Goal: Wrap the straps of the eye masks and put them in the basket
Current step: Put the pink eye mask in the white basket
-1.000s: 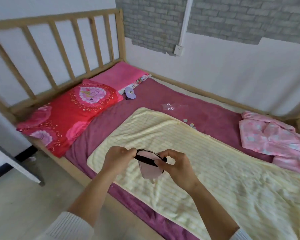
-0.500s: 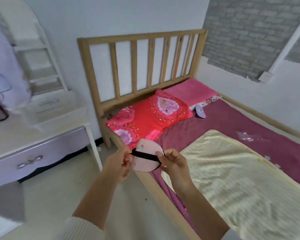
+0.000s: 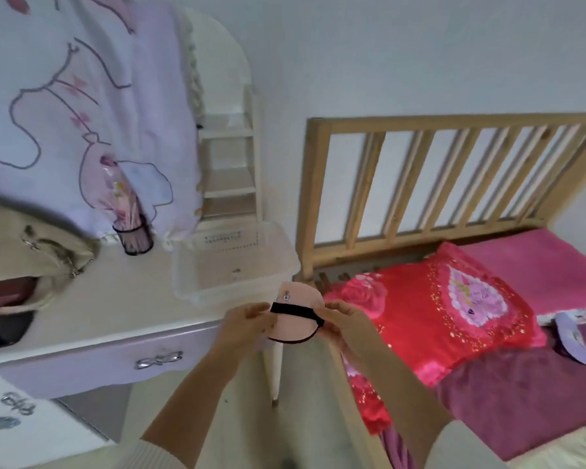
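Observation:
A folded pink eye mask [image 3: 296, 318] with its black strap wound across it hangs in the air between my hands. My left hand [image 3: 247, 324] grips its left edge and my right hand [image 3: 344, 321] grips its right edge. Just beyond the mask, a clear plastic basket [image 3: 197, 289] stands on the corner of the white dresser. A purple eye mask [image 3: 572, 336] lies on the bed at the right, beside the pillows.
The white dresser [image 3: 115, 309] with a lilac drawer front holds a beige bag [image 3: 31, 245] and a black mesh cup [image 3: 136, 236]. A wooden headboard [image 3: 437, 177] rises at the right. Below it lie a red pillow [image 3: 437, 309] and a pink pillow [image 3: 538, 265].
My view has swung left from the bed to the dresser. Both hands carried the wrapped pink mask along, and it is now just in front of the clear basket.

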Demonstrator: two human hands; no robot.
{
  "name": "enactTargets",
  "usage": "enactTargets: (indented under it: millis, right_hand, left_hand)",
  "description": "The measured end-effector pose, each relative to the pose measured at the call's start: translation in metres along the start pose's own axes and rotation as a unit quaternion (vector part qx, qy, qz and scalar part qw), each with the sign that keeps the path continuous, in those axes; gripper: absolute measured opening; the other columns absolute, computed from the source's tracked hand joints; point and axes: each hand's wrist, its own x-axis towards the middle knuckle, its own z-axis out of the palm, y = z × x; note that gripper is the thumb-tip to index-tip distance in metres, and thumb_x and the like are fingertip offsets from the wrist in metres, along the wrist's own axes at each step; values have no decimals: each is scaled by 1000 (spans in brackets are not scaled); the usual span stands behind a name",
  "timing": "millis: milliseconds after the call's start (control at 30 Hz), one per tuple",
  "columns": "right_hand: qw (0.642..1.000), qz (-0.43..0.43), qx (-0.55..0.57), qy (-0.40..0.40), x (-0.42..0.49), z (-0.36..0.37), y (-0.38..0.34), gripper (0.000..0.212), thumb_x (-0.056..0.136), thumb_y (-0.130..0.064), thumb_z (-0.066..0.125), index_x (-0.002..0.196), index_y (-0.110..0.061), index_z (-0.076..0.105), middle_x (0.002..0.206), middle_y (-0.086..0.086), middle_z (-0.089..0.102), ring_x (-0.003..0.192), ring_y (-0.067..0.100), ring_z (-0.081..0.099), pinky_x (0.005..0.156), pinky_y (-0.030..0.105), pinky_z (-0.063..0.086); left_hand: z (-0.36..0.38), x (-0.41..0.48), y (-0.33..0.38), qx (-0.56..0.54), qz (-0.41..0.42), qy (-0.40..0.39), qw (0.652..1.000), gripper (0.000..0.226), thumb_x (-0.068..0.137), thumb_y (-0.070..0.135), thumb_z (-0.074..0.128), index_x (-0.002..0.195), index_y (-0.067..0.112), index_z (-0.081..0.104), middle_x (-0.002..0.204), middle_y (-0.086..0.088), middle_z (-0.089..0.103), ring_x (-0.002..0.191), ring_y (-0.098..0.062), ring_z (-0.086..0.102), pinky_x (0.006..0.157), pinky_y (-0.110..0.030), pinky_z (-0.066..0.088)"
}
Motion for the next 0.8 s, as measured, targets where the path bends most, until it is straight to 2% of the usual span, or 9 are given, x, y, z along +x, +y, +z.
enactTargets:
  millis: [67, 233, 300, 400, 467, 533, 633, 700, 800]
  right_hand:
    - [999, 28, -10, -17, 51, 14, -11, 8, 84, 7, 61, 91, 3, 62, 80, 14, 67, 66, 18, 67, 63, 24, 60]
    - [990, 61, -118, -47, 171, 57, -31, 17, 78, -1, 70, 94, -3, 65, 79, 12, 67, 68, 22, 64, 66, 31, 54]
    - [981, 60, -180, -31, 211, 81, -29, 17, 77, -5, 71, 92, -9, 64, 76, 7, 67, 64, 18, 61, 58, 28, 49]
    - [971, 72, -228, -10, 262, 116, -10, 13, 78, -2, 68, 89, -7, 64, 79, 14, 65, 61, 21, 57, 49, 26, 43]
    - [965, 113, -236, -16, 286, 134, 7, 14, 81, 3, 61, 93, -3, 64, 80, 15, 62, 58, 21, 54, 48, 25, 43]
    - [960, 152, -233, -17, 302, 148, 25, 17, 83, 9, 54, 90, -2, 64, 76, 13, 61, 56, 19, 54, 43, 23, 44]
    - [948, 176, -264, -17, 314, 163, 47, 27, 82, 11, 51, 66, -9, 62, 68, 9, 61, 58, 21, 57, 47, 24, 49]
    - [937, 192, -291, -24, 317, 169, 58, 23, 81, 7, 53, 69, -8, 65, 76, 13, 65, 68, 26, 61, 59, 31, 51]
    - [914, 180, -361, -43, 320, 169, 68, 20, 79, 3, 56, 71, -11, 68, 74, 11, 64, 70, 22, 59, 62, 28, 47]
  left_hand:
    - [-14, 40, 13, -8, 21, 28, 999, 23, 83, -1, 65, 104, 4, 73, 79, -1, 70, 62, 0, 63, 50, -10, 43]
    - [-45, 128, 26, -30, 23, 94, 995, 27, 81, 0, 66, 80, 25, 76, 66, 13, 74, 63, 1, 64, 58, -14, 45]
    - [-57, 157, 25, -17, 20, 143, 989, 25, 81, 0, 65, 88, 21, 76, 74, 8, 74, 70, -9, 65, 60, -20, 44]
    - [-77, 194, 17, 110, 15, 193, 975, 27, 84, 8, 61, 107, 18, 71, 95, 0, 74, 93, -19, 67, 68, -21, 44]
    - [-91, 213, 6, 206, 15, 215, 955, 33, 87, 13, 58, 120, 16, 66, 112, -5, 70, 115, -25, 57, 83, -25, 44]
    - [-106, 226, -7, 338, -19, 231, 912, 46, 89, 24, 57, 135, 20, 53, 138, -6, 54, 135, -28, 31, 102, -37, 36]
    - [-124, 235, -27, 437, -57, 197, 876, 66, 90, 33, 54, 150, 25, 25, 161, -10, 12, 146, -32, 4, 112, -49, 26]
    - [-131, 241, -37, 447, -56, 169, 877, 73, 91, 32, 53, 153, 25, 15, 163, -10, -4, 148, -32, 1, 113, -50, 26]
    - [-134, 250, -46, 468, -57, 162, 867, 77, 89, 32, 55, 153, 23, 12, 163, -12, -6, 147, -33, 8, 112, -48, 28]
